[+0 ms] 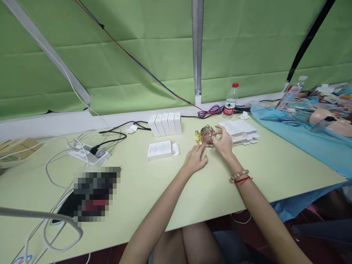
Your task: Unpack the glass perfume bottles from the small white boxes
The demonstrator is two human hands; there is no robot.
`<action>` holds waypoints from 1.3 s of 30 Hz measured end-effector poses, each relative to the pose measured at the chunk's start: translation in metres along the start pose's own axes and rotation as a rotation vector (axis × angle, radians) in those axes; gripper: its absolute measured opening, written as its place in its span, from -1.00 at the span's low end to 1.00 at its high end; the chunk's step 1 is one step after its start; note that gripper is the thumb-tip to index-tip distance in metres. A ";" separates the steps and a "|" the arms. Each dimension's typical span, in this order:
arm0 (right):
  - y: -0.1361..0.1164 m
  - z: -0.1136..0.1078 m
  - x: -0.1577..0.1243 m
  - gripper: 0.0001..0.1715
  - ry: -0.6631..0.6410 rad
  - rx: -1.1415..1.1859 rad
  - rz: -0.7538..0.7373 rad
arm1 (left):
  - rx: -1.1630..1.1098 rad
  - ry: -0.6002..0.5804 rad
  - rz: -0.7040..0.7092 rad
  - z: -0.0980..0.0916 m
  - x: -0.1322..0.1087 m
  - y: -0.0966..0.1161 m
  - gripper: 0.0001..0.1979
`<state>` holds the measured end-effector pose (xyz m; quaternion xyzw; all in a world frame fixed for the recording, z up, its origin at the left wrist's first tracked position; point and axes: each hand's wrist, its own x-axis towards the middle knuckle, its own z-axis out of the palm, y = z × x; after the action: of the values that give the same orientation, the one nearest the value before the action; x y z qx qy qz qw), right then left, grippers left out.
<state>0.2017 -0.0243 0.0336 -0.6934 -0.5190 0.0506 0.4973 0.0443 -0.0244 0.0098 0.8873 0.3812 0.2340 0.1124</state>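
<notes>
A small pile of clear, round, patterned pieces (207,135), too small to name exactly, lies on the table in front of me. Several gold-coloured little pieces (197,137) sit along its left side. My left hand (195,160) rests palm down just in front of the pile, fingers stretched out and thumb apart, holding nothing I can see. At the pile's right edge is my right hand (224,143), its fingers bent and apart, with fingertips at the clear pieces. Whether it grips one of them is hard to make out.
Several white boxes (165,124) stand in a row, with an opened white box (160,150) before them. Flattened white cartons (239,131) lie right of my hands, below a water bottle (230,102). A power strip (92,154) and cables are left; blue sheeting (297,137) covers the right.
</notes>
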 end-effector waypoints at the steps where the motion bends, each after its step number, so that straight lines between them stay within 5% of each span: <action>1: 0.000 0.000 0.000 -0.45 0.003 -0.002 0.005 | 0.003 -0.009 0.033 0.001 0.000 -0.001 -0.45; 6: -0.002 0.002 0.000 -0.42 -0.021 -0.036 0.015 | 0.037 -0.040 0.146 0.003 0.000 -0.003 -0.46; 15: 0.002 0.001 0.002 -0.18 -0.075 -0.085 0.021 | 0.030 -0.012 0.128 0.006 0.000 -0.005 -0.57; 30: 0.019 0.000 0.008 -0.31 -0.019 -0.003 -0.007 | 0.050 -0.009 0.126 0.006 0.000 -0.005 -0.66; 39: 0.014 0.001 0.007 -0.22 -0.002 -0.001 -0.028 | 0.033 0.042 0.127 0.005 -0.002 -0.004 -0.70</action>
<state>0.2138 -0.0183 0.0258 -0.6864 -0.5290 0.0440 0.4971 0.0435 -0.0231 0.0030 0.9063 0.3301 0.2531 0.0746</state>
